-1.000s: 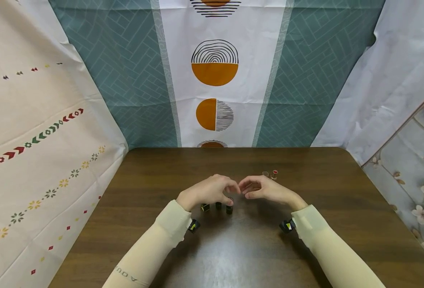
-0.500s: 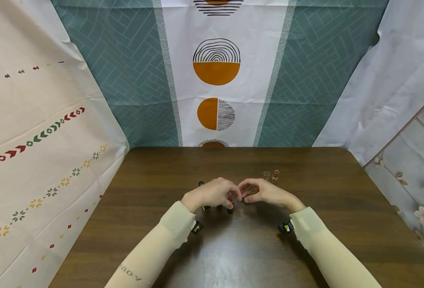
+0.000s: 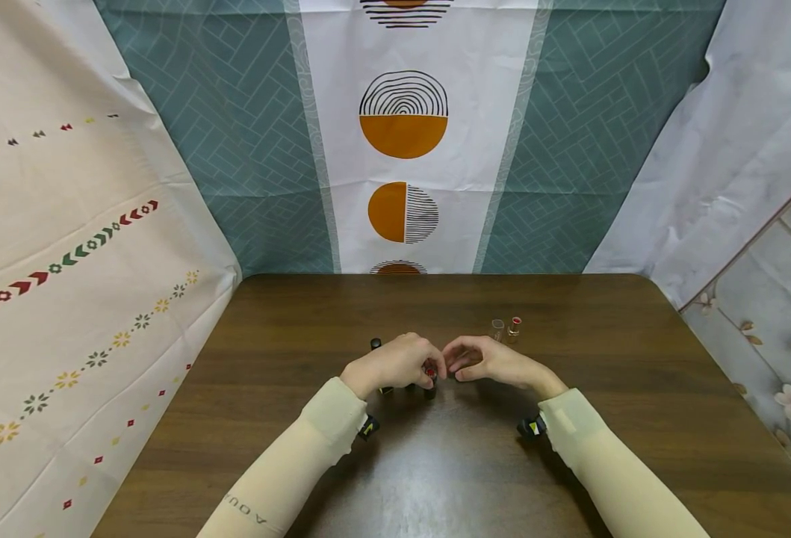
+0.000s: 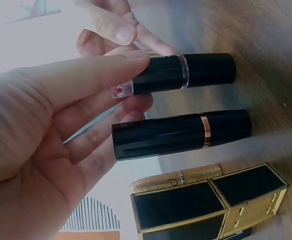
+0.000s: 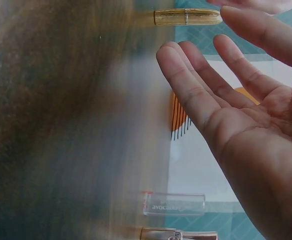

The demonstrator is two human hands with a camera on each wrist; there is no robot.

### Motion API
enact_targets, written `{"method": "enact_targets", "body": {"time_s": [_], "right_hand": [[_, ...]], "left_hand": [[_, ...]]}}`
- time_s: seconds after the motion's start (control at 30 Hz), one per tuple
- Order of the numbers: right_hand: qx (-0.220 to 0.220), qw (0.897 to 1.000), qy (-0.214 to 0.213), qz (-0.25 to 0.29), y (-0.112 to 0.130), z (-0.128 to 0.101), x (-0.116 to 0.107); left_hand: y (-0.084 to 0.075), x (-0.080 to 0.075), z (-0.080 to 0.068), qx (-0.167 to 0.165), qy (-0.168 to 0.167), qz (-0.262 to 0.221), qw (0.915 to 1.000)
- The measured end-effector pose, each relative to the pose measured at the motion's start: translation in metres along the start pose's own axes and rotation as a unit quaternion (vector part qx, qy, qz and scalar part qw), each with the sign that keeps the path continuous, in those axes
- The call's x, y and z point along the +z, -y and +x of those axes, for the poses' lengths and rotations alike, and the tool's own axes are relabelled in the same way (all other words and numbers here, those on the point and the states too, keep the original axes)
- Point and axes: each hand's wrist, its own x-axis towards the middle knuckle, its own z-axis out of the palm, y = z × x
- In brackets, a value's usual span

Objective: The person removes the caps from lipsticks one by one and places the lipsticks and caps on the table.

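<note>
My left hand [image 3: 395, 364] pinches the top of a black lipstick [image 4: 208, 69] with a clear band round its middle and a clear, red-marked top end. Beside it stands a second black lipstick [image 4: 161, 136] with a rose-gold ring. Past that come a slim gold lipstick [image 4: 201, 175] and a square black-and-gold lipstick [image 4: 176, 205]. Across from the left hand, my right hand [image 3: 496, 361] hovers with relaxed, spread fingers and nothing in them. In the right wrist view a gold lipstick [image 5: 186, 17] shows beyond its fingertips.
Behind the right hand stand a clear lettered tube [image 5: 175, 204] and a shiny red-topped lipstick [image 3: 515, 326]. A black-capped tube [image 3: 376, 344] shows behind the left hand. All stand on the dark wooden table [image 3: 301, 314], with a patterned cloth [image 3: 402, 134] hanging at its back edge.
My left hand has shifted slightly right and down, its thumb and fingers now round the lipstick's top. My right hand has lowered slightly, still holding nothing.
</note>
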Motion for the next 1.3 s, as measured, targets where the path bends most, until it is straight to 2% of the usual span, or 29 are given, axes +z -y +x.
{"method": "enact_targets", "body": {"time_s": [0.23, 0.5, 0.73, 1.1, 1.3], "right_hand": [[-0.003, 1.000, -0.003, -0.001, -0.002, 0.000, 0.000], [-0.005, 1.000, -0.019, -0.001, 0.001, 0.000, -0.001], [0.010, 0.999, -0.046, -0.001, 0.006, 0.001, -0.003], [0.007, 0.998, -0.058, 0.009, 0.009, 0.003, -0.001], [-0.028, 0.997, -0.064, 0.032, 0.007, 0.005, -0.002]], "left_hand": [[0.003, -0.004, 0.001, 0.003, -0.024, -0.007, 0.9997], [0.004, -0.014, 0.001, 0.007, -0.072, -0.037, 0.9967], [0.002, -0.021, 0.003, 0.034, -0.115, -0.058, 0.9910], [0.002, -0.023, 0.004, 0.042, -0.145, -0.071, 0.9860], [0.002, -0.025, 0.004, 0.032, -0.159, -0.086, 0.9831]]}}
